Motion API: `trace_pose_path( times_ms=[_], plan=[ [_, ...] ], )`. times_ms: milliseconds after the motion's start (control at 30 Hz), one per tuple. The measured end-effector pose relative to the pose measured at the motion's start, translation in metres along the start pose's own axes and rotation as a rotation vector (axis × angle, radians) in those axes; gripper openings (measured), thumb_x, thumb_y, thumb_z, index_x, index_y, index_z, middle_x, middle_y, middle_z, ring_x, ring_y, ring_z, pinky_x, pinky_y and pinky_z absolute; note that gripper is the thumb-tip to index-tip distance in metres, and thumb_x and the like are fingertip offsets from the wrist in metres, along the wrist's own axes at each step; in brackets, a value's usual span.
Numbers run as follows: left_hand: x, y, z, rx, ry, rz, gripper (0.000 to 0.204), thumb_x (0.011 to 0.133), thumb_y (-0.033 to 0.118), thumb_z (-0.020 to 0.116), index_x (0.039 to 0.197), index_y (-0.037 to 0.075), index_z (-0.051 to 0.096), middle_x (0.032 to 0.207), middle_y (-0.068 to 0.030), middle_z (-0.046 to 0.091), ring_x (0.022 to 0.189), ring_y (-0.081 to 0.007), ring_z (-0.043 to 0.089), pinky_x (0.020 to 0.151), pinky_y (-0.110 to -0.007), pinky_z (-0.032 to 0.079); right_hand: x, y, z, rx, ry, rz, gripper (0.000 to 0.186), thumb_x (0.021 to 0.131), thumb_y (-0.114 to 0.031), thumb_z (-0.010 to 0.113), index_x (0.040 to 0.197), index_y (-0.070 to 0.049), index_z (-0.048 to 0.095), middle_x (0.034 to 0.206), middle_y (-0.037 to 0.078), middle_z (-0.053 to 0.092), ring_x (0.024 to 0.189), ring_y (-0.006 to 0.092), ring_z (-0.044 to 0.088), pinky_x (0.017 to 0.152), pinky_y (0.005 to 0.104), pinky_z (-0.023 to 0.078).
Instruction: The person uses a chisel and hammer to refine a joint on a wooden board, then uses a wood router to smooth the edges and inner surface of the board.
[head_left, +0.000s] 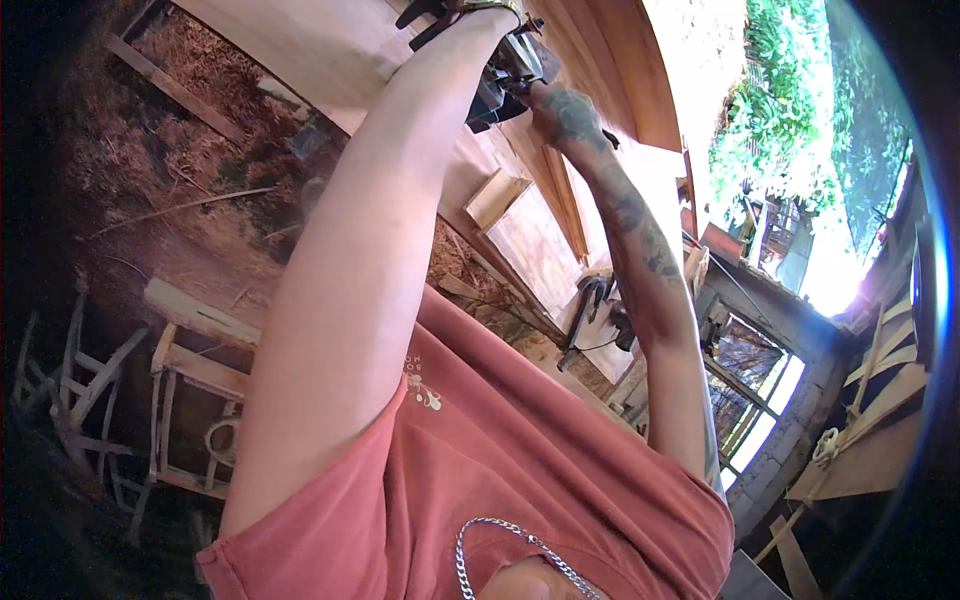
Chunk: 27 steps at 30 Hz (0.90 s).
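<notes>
My left forearm [390, 190] reaches up to the top edge, where a watch [512, 6] sits on the wrist. The hand beyond it is cut off by the picture's edge. Just past that wrist is a dark power tool [488, 104] with bare metal parts, partly hidden by my arm; its exact kind is unclear. Against its right side, my right hand [570, 113] is closed, fingers curled round something I cannot make out. A small dark end sticks out behind that hand. Smooth wooden boards [615, 45] lie beneath the tool, one with a curved edge.
Nearer me a wooden block [497, 198] and a pale panel [535, 245] lie beside a dark hand tool [590, 305]. Wood shavings [190, 165] cover the ground at left, near a wooden frame [190, 360]. Boards [880, 425] lean at right.
</notes>
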<state>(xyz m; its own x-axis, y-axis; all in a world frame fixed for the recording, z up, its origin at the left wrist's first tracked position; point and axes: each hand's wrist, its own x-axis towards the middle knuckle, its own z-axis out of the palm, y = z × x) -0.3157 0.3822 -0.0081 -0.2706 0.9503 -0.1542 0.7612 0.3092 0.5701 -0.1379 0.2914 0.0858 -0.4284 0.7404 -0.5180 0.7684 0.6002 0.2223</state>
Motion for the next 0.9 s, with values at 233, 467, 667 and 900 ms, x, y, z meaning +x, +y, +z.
trace_pose_path(
  times_ms=[233,467,667,900],
  plan=[
    [0.002,-0.002,0.0,-0.022,-0.008,-0.015,0.039,0.096,0.035,0.053,0.111,0.009,0.078,0.119,-0.0194,0.073,0.11,-0.0347,0.072,0.092,-0.05,0.057,0.008,-0.02,-0.004,-0.059,-0.014,0.02,0.02,0.091,-0.014,0.057,0.101,-0.002,0.069,0.094,0.025,0.073,0.091,0.0407,0.073,0.076,0.0523,0.059],
    [0.002,0.002,-0.001,-0.055,-0.015,-0.025,0.04,0.097,0.036,0.053,0.112,0.009,0.078,0.12,-0.0194,0.073,0.111,-0.0346,0.072,0.093,-0.05,0.057,0.013,-0.011,-0.001,-0.015,-0.085,-0.096,0.018,0.089,-0.012,0.059,0.094,-0.001,0.072,0.09,0.025,0.073,0.088,0.0411,0.074,0.074,0.0527,0.059],
    [0.006,0.001,0.0,-0.081,-0.014,-0.027,0.04,0.097,0.036,0.053,0.113,0.009,0.078,0.121,-0.0193,0.073,0.112,-0.0345,0.072,0.093,-0.05,0.057,0.006,-0.044,-0.021,-0.051,0.022,0.144,0.019,0.089,-0.014,0.06,0.092,-0.003,0.076,0.09,0.026,0.073,0.088,0.0416,0.074,0.074,0.0507,0.06],
    [0.005,0.014,0.0,-0.09,-0.026,0.016,0.041,0.097,0.037,0.053,0.113,0.009,0.078,0.122,-0.0192,0.072,0.112,-0.0344,0.071,0.094,-0.051,0.056,0.004,-0.02,-0.005,-0.011,0.135,-0.151,0.018,0.086,-0.015,0.061,0.086,-0.004,0.075,0.083,0.025,0.072,0.081,0.0416,0.074,0.068,0.0512,0.06]
  ],
)
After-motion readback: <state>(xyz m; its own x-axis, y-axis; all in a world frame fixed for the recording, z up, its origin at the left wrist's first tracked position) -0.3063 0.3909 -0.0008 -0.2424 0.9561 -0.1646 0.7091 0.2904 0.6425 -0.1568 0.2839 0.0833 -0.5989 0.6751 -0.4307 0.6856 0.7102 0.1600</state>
